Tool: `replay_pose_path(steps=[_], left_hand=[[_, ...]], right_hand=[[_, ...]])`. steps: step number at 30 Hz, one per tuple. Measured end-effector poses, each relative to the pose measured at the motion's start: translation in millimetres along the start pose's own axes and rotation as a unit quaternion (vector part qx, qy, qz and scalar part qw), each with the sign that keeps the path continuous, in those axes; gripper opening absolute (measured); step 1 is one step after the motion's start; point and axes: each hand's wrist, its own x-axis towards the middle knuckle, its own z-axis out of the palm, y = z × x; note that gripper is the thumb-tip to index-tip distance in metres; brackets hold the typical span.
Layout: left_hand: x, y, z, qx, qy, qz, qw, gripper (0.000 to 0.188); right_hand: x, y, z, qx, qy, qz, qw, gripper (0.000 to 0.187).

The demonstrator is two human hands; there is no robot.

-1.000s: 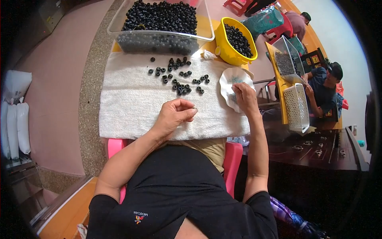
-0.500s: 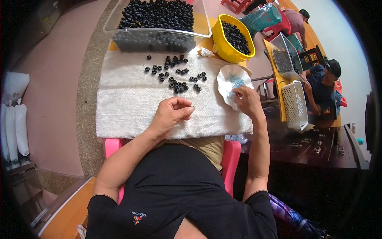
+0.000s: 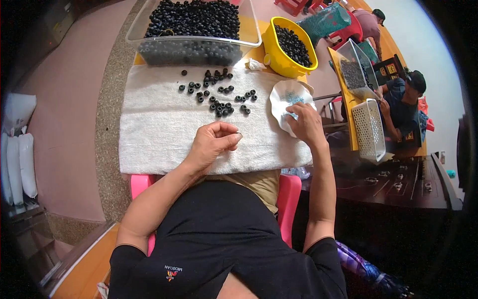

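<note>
Lengthwise, the white dish (image 3: pixel 278 102) runs front-to-back; left hand (image 3: pixel 211 144) pinched, right hand (image 3: pixel 307 124) grip unclear, both hands' contents indiscernible.

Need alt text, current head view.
A person's right hand is over a wavy white dish of tiny blue pieces; left hand pinched above a white towel with loose black beads. Beyond: clear bin, yellow tub.
</note>
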Motion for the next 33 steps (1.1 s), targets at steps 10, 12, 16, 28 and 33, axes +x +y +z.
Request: replay_pose_path(steps=[10, 12, 16, 28, 33], left_hand=[[4.2, -1.0, -4.8, 0.009, -0.016, 0.002, 1.000, 0.019], [3.7, -4.3, -5.3, 0.007, -0.010, -0.001, 1.000, 0.019], [3.0, -6.3, -6.9, 0.009, -0.014, 0.002, 1.000, 0.019], [1.3, -3.9, -4.8, 0.009, -0.015, 0.002, 1.000, 0.018], [2.9, -4.6, -5.7, 0.004, -0.012, -0.001, 1.000, 0.018]], right_hand=[[21.2, -7.3, 5.7, -0.031, -0.066, 0.030, 0.997, 0.018], [21.6, -8.3, 6.5, -0.036, -0.075, 0.028, 0.996, 0.018], [20.2, -13.7, 2.5, -0.033, -0.074, 0.006, 0.997, 0.016], [19.1, -9.3, 6.5, 0.061, -0.014, -0.033, 0.998, 0.010], [20.5, -2.2, 12.6, 0.092, 0.029, -0.033, 0.995, 0.006]])
